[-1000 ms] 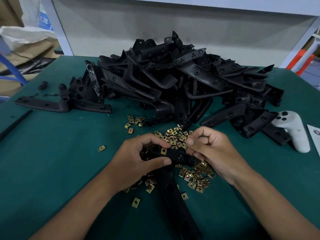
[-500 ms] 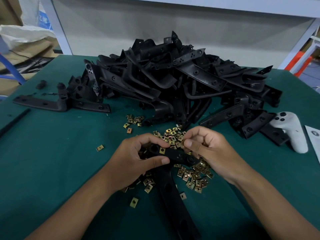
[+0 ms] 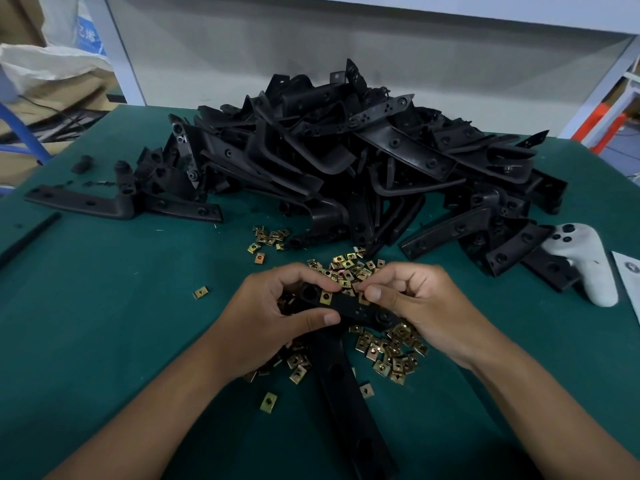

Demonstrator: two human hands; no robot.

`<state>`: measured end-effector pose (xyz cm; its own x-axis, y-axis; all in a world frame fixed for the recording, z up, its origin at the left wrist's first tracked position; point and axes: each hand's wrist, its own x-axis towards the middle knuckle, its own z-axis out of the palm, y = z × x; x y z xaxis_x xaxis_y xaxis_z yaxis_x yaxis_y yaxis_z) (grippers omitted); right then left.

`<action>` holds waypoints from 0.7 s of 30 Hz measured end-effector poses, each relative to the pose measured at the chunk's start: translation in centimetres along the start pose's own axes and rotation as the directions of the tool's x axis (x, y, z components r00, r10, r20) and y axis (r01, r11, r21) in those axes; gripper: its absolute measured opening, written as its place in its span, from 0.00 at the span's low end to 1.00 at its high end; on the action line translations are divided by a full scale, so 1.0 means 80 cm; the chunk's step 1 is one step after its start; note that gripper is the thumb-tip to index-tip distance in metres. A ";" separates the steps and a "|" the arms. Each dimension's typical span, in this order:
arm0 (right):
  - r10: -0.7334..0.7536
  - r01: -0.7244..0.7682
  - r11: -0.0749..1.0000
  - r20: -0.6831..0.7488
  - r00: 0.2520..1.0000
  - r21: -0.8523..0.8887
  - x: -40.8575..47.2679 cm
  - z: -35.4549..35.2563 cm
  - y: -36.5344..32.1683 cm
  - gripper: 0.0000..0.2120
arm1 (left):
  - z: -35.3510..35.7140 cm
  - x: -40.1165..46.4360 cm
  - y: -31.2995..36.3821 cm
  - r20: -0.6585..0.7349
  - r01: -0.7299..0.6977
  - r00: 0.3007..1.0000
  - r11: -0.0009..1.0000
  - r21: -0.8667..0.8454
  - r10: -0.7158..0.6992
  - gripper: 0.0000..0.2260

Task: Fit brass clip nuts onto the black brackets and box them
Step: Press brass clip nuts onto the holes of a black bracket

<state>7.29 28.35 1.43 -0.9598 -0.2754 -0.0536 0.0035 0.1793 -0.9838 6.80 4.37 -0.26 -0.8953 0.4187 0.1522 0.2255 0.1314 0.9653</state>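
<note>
My left hand (image 3: 266, 317) grips the short arm of a black L-shaped bracket (image 3: 346, 382) whose long arm runs toward me over the green table. One brass clip nut (image 3: 326, 296) sits on the bracket's upper edge. My right hand (image 3: 426, 306) pinches a second brass clip nut (image 3: 363, 298) against that edge, beside the first. Loose brass clip nuts (image 3: 391, 351) lie scattered under and around both hands. A big pile of black brackets (image 3: 346, 161) fills the far middle of the table.
A white game controller (image 3: 588, 265) lies at the right, next to a white sheet at the table's edge. Two flat brackets (image 3: 121, 202) lie at the left. A single nut (image 3: 200, 292) sits alone left of my hands. Bare green mat (image 3: 86, 323) spreads at the near left.
My right hand has shifted slightly left along the bracket's edge, closer to the fitted nut. The left hand keeps its hold.
</note>
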 end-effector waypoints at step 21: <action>-0.130 0.130 0.992 0.023 0.991 0.002 -0.013 0.011 -0.009 0.15 | 0.005 -0.001 0.006 -0.137 -0.011 0.990 1.000 0.022 0.014 0.11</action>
<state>8.56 27.67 2.01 -0.9454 -0.3182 0.0707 -0.1208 0.1406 -0.9827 7.11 4.76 0.12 -0.9362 0.2934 0.1935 0.2439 0.1461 0.9587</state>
